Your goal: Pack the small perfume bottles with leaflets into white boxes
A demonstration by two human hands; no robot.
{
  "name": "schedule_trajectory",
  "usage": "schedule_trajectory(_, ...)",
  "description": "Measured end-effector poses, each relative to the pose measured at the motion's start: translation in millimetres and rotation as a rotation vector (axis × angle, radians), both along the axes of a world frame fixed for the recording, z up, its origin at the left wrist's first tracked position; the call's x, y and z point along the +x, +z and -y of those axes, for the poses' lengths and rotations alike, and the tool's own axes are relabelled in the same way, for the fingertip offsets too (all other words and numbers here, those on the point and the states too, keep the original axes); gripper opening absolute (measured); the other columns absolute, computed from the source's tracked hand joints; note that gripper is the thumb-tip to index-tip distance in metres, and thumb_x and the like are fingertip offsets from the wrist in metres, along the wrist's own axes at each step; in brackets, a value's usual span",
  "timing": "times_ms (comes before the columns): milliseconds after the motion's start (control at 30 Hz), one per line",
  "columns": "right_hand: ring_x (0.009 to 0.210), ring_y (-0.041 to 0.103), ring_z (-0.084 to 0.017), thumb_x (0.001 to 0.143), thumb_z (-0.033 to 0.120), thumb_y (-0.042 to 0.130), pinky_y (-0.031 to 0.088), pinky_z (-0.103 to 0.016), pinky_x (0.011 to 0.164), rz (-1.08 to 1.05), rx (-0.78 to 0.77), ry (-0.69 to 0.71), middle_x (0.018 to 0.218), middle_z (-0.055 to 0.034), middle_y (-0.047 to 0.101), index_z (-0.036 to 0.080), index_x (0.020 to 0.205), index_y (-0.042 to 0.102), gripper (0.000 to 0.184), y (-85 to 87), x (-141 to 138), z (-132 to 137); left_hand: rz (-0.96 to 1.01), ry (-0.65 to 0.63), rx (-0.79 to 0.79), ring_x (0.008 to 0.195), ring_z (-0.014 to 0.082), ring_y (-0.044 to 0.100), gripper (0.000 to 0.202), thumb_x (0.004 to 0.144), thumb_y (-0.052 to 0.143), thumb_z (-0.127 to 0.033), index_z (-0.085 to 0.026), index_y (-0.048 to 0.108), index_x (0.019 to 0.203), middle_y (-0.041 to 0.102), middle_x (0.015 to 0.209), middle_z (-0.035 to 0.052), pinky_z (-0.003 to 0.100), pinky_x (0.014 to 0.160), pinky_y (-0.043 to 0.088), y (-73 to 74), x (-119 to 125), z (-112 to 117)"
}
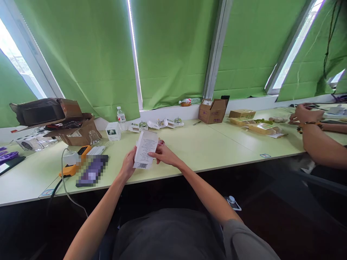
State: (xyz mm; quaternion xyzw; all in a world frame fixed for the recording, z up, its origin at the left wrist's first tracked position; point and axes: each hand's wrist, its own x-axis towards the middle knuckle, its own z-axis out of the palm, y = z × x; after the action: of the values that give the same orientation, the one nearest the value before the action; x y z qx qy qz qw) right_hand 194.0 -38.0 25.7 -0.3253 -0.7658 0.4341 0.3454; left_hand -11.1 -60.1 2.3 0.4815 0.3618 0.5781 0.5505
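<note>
Above the table's front edge, a small white carton is held up and tilted, its printed side and barcode towards me. My left hand is closed around its left edge. On the right edge, the thumb of my right hand lies over the printed face, with the fingers curled beside and partly behind it. A flap appears to stand up at the carton's top. Just behind my right hand shows a small reddish patterned thing, mostly hidden; whether I touch it cannot be told.
Several opened white packages lie at the back, beside a white box and a water bottle. Left are a phone, cables and brown cartons. Right are a cardboard box, yellowish trays and another person's hand.
</note>
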Motion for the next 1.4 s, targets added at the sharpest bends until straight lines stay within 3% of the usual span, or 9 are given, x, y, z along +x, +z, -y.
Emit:
schedule_trajectory(300,0.064,0.064,-0.016,0.078,0.06,0.065,0.054,-0.025,0.051,0.007,-0.028,-0.105,0.078,-0.009,0.071,0.013,0.097,0.071,0.052,-3.6,7.4,-9.1,-0.141,0.158,0.129,0.092,0.027,0.069,0.054,0.08,0.063,-0.057,-0.015,0.066,0.113,0.073,0.104,0.0114,0.033,0.072,0.055,1.0,2.7,1.9)
schedule_trajectory(433,0.066,0.065,-0.017,0.078,0.059,0.065,0.054,-0.026,0.053,0.004,-0.016,-0.11,0.079,-0.0083,0.071,0.013,0.097,0.071,0.05,-2.1,9.2,-9.1,-0.16,0.114,0.148,0.094,0.0287,0.069,0.056,0.074,0.073,-0.049,-0.015,0.064,0.117,0.073,0.105,0.0118,0.037,0.077,0.055,4.4,6.3,5.3)
schedule_trajectory(733,0.073,0.064,-0.017,0.079,0.059,0.064,0.054,-0.026,0.056,-0.044,-0.051,0.018,0.095,-0.008,0.071,0.017,0.101,0.071,0.048,5.0,19.7,-10.7,-0.202,0.086,0.12,0.087,0.027,0.07,0.051,0.079,0.066,-0.053,-0.015,0.065,0.114,0.074,0.101,0.011,0.035,0.072,0.056,3.1,7.2,5.4)
schedule_trajectory(967,0.067,0.063,-0.016,0.075,0.062,0.066,0.055,-0.029,0.057,0.015,-0.064,-0.025,0.085,-0.0059,0.07,0.016,0.087,0.071,0.048,0.2,22.9,-17.8,-0.176,0.144,0.144,0.088,0.0273,0.07,0.054,0.077,0.067,-0.054,-0.015,0.065,0.114,0.073,0.104,0.0111,0.037,0.075,0.056,0.9,13.7,7.5)
schedule_trajectory(1400,0.068,0.062,-0.016,0.077,0.06,0.065,0.054,-0.029,0.059,-0.055,-0.062,-0.004,0.088,-0.0059,0.07,0.016,0.094,0.073,0.048,-4.0,22.9,-22.2,-0.182,0.133,0.163,0.089,0.027,0.07,0.048,0.08,0.066,-0.051,-0.015,0.059,0.111,0.073,0.101,0.0123,0.039,0.076,0.056,-3.6,18.4,9.0)
